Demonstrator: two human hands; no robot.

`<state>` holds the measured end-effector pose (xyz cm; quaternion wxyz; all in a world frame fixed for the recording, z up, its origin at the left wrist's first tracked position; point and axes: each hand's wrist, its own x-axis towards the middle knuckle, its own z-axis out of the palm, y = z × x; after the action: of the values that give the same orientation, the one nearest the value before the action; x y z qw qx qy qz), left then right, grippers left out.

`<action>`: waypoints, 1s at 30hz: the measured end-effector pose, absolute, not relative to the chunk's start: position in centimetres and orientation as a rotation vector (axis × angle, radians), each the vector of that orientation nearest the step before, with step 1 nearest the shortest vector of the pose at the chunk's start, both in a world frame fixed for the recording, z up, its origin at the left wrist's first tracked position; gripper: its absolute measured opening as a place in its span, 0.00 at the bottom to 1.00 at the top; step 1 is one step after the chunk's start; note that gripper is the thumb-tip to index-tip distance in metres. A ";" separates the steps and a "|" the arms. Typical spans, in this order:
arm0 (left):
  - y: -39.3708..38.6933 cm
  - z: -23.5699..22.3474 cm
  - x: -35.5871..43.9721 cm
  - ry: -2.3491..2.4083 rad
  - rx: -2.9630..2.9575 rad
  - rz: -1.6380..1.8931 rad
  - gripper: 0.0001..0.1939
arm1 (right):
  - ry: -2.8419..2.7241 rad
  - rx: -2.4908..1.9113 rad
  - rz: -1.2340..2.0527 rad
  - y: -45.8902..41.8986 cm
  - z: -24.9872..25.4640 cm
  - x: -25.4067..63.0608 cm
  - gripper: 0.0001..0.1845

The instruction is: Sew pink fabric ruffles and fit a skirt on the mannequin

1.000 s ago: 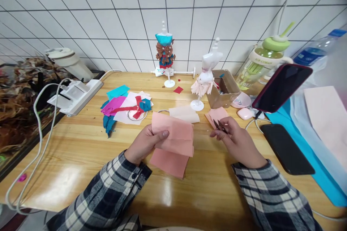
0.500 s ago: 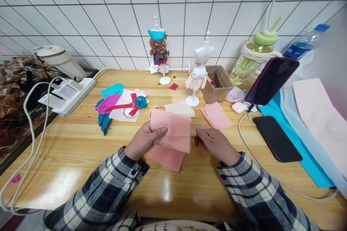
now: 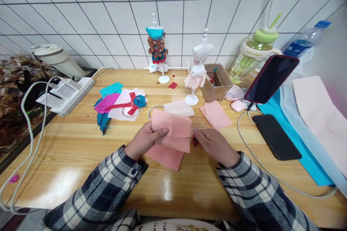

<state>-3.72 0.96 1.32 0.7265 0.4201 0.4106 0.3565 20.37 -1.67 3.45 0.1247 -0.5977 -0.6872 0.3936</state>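
My left hand (image 3: 148, 139) pinches a folded sheet of salmon-pink crepe paper (image 3: 173, 126) by its left edge, thumb on top. From the right, my right hand (image 3: 213, 145) grips small scissors (image 3: 193, 138), their handles mostly hidden by my fingers. The thin blades reach over the paper's right edge, along a crosswise line in it. Beneath the held sheet, a darker pink piece (image 3: 168, 158) lies on the table. Just behind are a pale pink strip (image 3: 179, 108) and a silvery ring (image 3: 155, 110), partly covered.
A white mini mannequin (image 3: 199, 68) with a pink ruffle stands behind, near a dressed mannequin (image 3: 156, 47). Coloured paper scraps (image 3: 114, 103) lie left. At right are a cardboard box (image 3: 217, 83), a propped phone (image 3: 272, 79), a black phone (image 3: 278, 137) and a cable (image 3: 244, 144).
My right hand has moved slightly left, bringing the scissor blades over the paper's right edge. The left hand keeps its hold, and the whole view has shifted a little.
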 end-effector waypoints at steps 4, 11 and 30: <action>1.0 1.4 -3.7 0.924 0.941 0.774 0.15 | -2.031 -1.747 1.129 -1.7 3.4 20.3 0.31; 1.0 1.4 -3.8 0.950 0.975 0.755 0.15 | -2.036 -1.774 1.109 -1.7 3.4 20.4 0.32; 1.0 1.4 -4.0 0.928 1.100 0.710 0.26 | -2.113 -1.836 1.012 -1.6 3.2 20.4 0.33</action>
<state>-3.99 1.04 1.43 0.6949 0.4929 0.4159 0.3181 20.43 -1.60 3.20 0.0825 -0.6146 -0.7075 0.3389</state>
